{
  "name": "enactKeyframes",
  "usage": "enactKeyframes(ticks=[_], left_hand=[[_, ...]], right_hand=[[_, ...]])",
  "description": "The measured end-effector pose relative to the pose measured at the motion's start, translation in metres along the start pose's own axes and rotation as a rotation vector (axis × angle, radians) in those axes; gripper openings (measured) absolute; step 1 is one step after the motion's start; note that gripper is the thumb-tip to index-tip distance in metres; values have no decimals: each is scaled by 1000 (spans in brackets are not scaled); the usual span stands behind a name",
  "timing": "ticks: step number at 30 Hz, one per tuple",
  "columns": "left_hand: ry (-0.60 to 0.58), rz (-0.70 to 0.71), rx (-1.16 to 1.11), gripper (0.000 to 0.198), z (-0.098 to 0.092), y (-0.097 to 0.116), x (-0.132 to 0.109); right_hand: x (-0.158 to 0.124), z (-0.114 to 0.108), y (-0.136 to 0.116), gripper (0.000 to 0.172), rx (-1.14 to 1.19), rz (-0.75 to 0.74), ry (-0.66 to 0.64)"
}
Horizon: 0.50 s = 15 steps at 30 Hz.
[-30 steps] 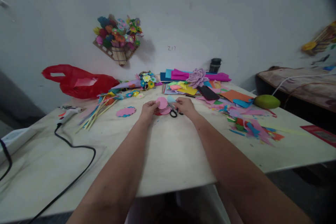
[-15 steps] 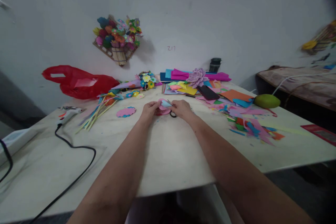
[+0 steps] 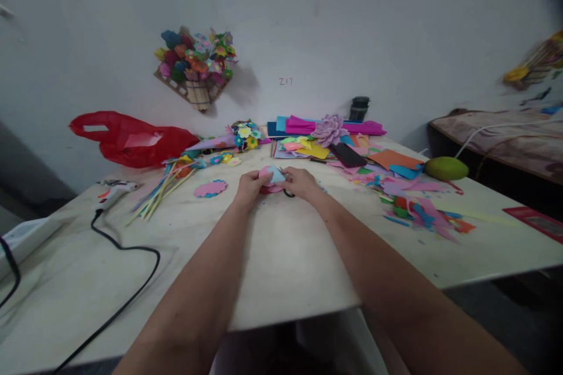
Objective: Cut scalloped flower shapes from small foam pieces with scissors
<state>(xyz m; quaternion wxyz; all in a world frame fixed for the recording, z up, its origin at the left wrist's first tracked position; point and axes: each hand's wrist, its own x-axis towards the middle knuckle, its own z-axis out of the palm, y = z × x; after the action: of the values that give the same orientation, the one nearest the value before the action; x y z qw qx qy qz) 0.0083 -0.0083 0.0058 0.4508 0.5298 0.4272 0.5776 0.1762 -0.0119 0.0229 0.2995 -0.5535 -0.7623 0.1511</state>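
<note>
Over the middle of the table, my left hand (image 3: 250,186) is closed, pinching a small pink and light-blue craft sheet (image 3: 275,174) between thumb and fingers. My right hand (image 3: 302,183) is closed around a pair of scissors; their black handle loop (image 3: 288,193) shows beneath the fingers, and a bit of blade shows near the blue part. A pinkish-red round piece (image 3: 269,190) lies just below the held sheet, partly hidden. To the left of my left hand is a pink scalloped disc with a blue edge (image 3: 211,188), flat on the table.
A glue gun (image 3: 115,193) with a black cord lies at left, near a red plastic bag (image 3: 132,140) and thin paper stems (image 3: 165,196). Coloured scraps (image 3: 424,214), a dark phone (image 3: 347,155), a purple flower (image 3: 329,130) and a green mango-like fruit (image 3: 446,168) are at right.
The sheet in my left hand has turned, so its light-blue part now faces me more broadly. My right hand with the scissors has shifted slightly left.
</note>
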Motion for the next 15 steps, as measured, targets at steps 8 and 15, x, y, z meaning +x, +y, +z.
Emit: enactKeyframes(ticks=[8, 15], left_hand=[[-27, -62, -49, 38, 1, 4, -2], [-117, -91, -51, 40, 1, 4, -3]], right_hand=[[5, 4, 6, 32, 756, 205, -64], [8, 6, 8, 13, 841, 259, -8]])
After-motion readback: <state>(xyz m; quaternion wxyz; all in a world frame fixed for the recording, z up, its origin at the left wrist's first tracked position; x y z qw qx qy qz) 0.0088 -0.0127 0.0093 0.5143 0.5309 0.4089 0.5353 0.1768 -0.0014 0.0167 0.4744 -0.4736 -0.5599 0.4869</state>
